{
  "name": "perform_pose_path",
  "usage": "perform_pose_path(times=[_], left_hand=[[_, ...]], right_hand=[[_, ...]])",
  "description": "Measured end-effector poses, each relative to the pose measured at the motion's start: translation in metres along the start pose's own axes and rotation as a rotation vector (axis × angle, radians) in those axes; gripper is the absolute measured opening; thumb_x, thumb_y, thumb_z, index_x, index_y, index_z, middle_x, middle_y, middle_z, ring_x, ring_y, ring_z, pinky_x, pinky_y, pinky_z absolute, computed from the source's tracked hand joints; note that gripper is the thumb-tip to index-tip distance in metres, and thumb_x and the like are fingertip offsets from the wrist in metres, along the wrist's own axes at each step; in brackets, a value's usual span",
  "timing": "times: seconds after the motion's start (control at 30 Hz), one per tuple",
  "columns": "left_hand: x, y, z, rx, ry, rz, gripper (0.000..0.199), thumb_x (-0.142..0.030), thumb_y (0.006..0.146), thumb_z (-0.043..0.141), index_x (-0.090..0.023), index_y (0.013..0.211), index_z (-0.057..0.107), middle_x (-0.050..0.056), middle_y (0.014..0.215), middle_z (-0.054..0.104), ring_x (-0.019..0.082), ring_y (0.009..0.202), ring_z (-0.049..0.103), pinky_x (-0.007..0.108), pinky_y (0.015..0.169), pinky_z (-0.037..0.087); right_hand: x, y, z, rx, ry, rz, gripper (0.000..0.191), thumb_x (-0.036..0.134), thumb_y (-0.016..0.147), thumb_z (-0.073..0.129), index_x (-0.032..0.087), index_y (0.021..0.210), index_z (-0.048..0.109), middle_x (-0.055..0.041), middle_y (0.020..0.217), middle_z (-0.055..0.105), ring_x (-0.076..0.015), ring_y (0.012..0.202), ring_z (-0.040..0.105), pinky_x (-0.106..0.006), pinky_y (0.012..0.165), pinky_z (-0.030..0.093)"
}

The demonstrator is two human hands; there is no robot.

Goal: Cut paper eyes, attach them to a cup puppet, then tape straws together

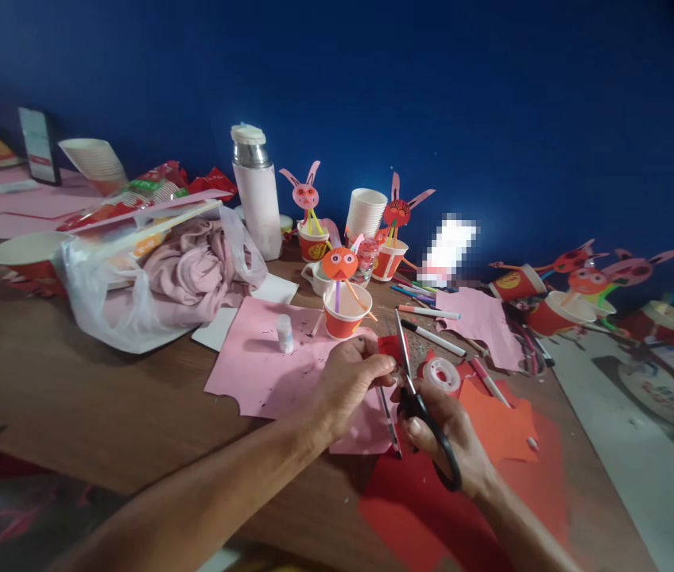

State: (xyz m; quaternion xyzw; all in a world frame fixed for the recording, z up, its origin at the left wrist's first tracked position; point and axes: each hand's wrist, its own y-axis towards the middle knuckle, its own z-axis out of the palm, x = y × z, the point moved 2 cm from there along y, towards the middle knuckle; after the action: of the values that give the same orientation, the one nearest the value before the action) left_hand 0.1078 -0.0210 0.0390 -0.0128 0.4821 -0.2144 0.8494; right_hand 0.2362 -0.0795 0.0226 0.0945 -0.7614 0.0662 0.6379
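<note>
Between the thumb and fingers of my left hand (354, 377) is a small piece of red paper (392, 346). My right hand (447, 429) grips black-handled scissors (424, 417), whose blades point up beside the red paper. Just beyond my left hand stands a red paper cup (342, 324) with an orange paper face (340, 264) raised on a stem above it. Pink paper (265, 357) lies under the cup and a small glue bottle (284, 334). Below my hands is a pen (389, 425), with red paper (420, 508) near my right wrist.
A tape roll (441, 374), several markers (432, 338) and orange paper (501, 421) lie at the right. Other cup figures (397, 213) stand behind. A white thermos (257, 195) and a plastic bag (128, 306) with pink cloth (194, 266) are at the left.
</note>
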Motion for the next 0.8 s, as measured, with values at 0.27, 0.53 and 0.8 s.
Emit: perform_pose_path(times=[0.27,0.53,0.8], left_hand=[[0.0006,0.0009,-0.0004,0.007,-0.014,-0.018,0.013,-0.011,0.057,0.057,-0.016,0.056,0.045,-0.005,0.051,0.051,0.008,0.049,0.049,0.023,0.055,0.040],[-0.0026,0.0004,-0.0006,-0.005,-0.022,-0.024,0.016,-0.012,0.054,0.059,-0.016,0.055,0.043,-0.006,0.050,0.048,0.006,0.048,0.047,0.021,0.054,0.041],[-0.0043,0.0020,-0.0018,0.039,-0.013,-0.042,0.017,-0.012,0.055,0.059,-0.016,0.056,0.042,-0.007,0.050,0.047,0.005,0.046,0.046,0.023,0.056,0.042]], right_hand=[[0.0043,0.0009,0.0015,-0.006,0.021,0.015,0.034,0.046,0.073,0.058,0.016,0.088,0.052,0.0013,0.065,0.047,-0.0095,0.051,0.045,-0.021,0.046,0.038],[0.0033,0.0021,0.0000,0.002,0.069,0.044,0.033,0.044,0.072,0.061,0.015,0.086,0.051,0.0019,0.063,0.048,-0.0079,0.048,0.045,-0.020,0.044,0.037],[0.0015,0.0007,-0.0017,0.022,0.094,0.045,0.032,0.043,0.073,0.061,0.015,0.086,0.054,0.0021,0.062,0.049,-0.0066,0.048,0.044,-0.018,0.044,0.036]])
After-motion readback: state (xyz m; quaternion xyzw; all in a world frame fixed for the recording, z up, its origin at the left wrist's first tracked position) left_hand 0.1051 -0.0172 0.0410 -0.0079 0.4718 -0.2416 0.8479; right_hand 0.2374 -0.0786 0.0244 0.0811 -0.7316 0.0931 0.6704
